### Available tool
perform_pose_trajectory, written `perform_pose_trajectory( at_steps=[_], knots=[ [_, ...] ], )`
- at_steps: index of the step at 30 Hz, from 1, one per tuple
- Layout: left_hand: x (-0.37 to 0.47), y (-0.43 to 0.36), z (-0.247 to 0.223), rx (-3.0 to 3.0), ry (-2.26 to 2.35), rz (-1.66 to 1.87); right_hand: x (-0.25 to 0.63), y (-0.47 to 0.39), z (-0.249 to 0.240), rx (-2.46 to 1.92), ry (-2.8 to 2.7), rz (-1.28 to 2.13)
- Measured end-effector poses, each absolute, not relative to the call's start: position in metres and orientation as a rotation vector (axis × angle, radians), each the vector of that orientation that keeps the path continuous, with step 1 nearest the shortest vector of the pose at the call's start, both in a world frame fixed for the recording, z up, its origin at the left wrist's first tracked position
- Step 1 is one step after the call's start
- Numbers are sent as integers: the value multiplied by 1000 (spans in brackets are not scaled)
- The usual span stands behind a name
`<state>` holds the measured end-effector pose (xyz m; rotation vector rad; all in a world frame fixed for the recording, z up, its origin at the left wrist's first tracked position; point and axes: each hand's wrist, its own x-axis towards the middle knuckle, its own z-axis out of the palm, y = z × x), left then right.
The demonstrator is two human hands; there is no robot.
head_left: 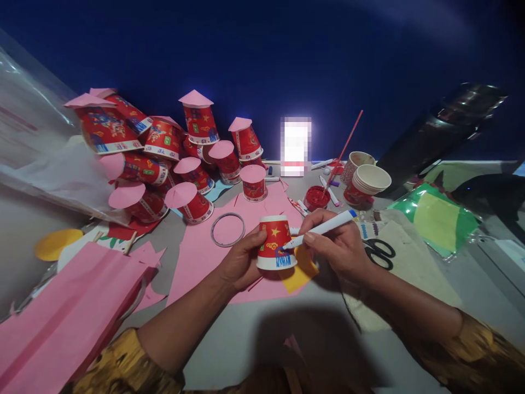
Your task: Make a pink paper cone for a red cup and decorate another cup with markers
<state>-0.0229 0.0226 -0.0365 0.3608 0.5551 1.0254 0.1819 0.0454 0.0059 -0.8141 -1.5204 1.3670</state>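
My left hand [241, 257] grips a red paper cup [270, 232], turned upside down with its white rim at the bottom. Gold stars and swirls decorate the cup, and blue marks run along its lower part. In my right hand [338, 246] is a white marker [324, 225] with a blue end, its tip at the cup's right side near the blue marks. Under the cup lie pink paper [200, 268] and a yellow-orange paper piece [301, 273]. A grey ring [228, 230] rests on the pink paper, left of the cup.
Several red cups with pink cone tops [197, 123] are piled at the back left. Behind my right hand stand a red paint pot [316, 198] with a brush in it and stacked cups [371, 183]. Black scissors [379, 253] lie on a cloth. A lit screen [295, 145] stands behind.
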Motion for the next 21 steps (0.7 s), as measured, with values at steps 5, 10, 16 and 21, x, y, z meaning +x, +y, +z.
perform_pose_trajectory(
  at_steps=[5, 10, 16, 21],
  knots=[
    [-23, 22, -37, 376, 548, 1016, 181, 44, 6, -811, -1529, 1368],
    [-22, 23, -36, 385, 534, 1019, 182, 45, 7, -816, -1555, 1340],
    [-21, 23, -33, 364, 538, 1034, 182, 45, 7, -807, -1572, 1327],
    [-21, 22, -33, 381, 532, 1025, 183, 47, 7, -812, -1551, 1372]
  ],
)
